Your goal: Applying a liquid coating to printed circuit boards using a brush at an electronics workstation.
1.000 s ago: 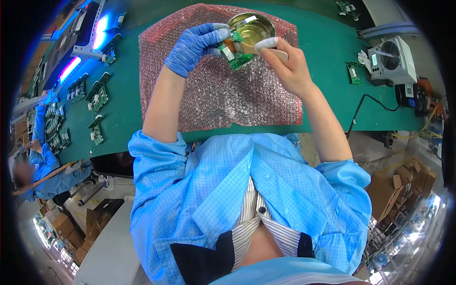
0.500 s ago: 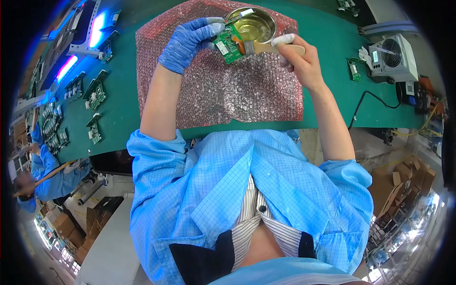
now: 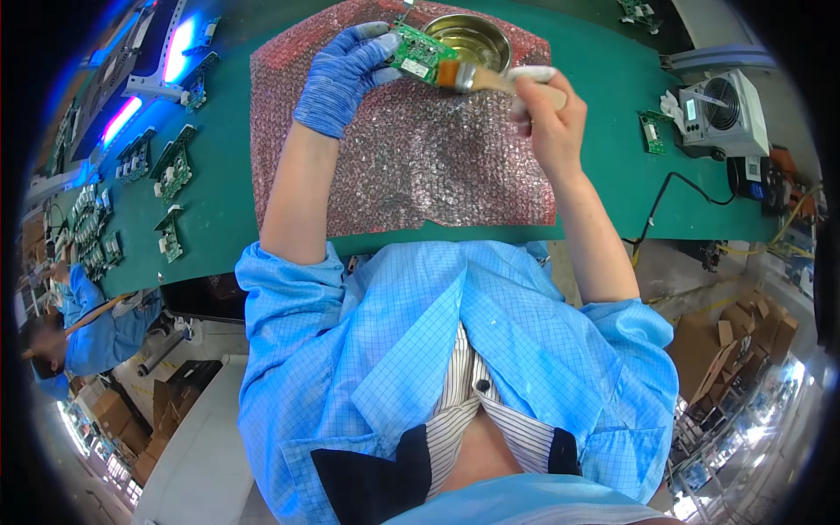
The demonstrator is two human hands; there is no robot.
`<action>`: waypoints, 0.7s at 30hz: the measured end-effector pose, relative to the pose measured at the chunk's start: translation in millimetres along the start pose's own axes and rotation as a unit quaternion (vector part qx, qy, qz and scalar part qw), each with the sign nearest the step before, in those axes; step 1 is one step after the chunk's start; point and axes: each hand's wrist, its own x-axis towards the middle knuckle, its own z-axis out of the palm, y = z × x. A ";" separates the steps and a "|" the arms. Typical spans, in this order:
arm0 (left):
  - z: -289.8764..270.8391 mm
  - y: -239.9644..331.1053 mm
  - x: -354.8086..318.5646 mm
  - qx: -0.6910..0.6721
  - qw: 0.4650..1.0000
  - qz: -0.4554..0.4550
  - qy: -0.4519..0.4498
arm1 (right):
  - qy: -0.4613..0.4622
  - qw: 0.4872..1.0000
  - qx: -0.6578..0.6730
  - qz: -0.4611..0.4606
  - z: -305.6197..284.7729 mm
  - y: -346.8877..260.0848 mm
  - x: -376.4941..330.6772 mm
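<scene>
A pinched grip at its left end is all that visibly supports a green circuit board (image 3: 418, 54) above a sheet of pink bubble wrap (image 3: 394, 175), and a slip of those fingers could let it drop; at its right end, a hard or skewed stroke from a flat paintbrush (image 3: 480, 80) might tilt the board or catch a component, while an elbowing of the steel bowl (image 3: 503, 42) just beyond could spill its yellowish liquid (image 3: 457, 41) across the wrap. The worker's left hand (image 3: 337, 86), in a blue striped knit glove, stands partly open, thumb and fingers closed only on the board's edge. The right hand (image 3: 555, 115), its fingers curled snugly round the brush's pale handle, is bare but for white finger coverings (image 3: 531, 73) (motion blurs the handle and fingertips). The two hands are well apart, with the board and brush between them; the bristles (image 3: 448, 73) lie at the board's right end, though whether they touch it cannot be told.
</scene>
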 end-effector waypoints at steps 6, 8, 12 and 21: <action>2.0 0.2 1.5 -0.033 0.999 0.028 0.027 | 0.009 1.000 -0.007 0.021 17.5 1.5 0.7; 1.0 -0.2 1.3 -0.041 0.998 0.031 0.030 | -0.019 0.999 -0.014 0.049 19.3 1.4 -4.9; -2.8 -1.4 9.8 -0.051 0.997 0.034 0.051 | -0.004 0.998 0.017 0.057 18.7 4.4 -9.8; -88.0 24.5 119.6 -0.032 0.956 0.016 0.291 | 0.142 0.987 0.069 0.028 -13.9 14.2 -17.8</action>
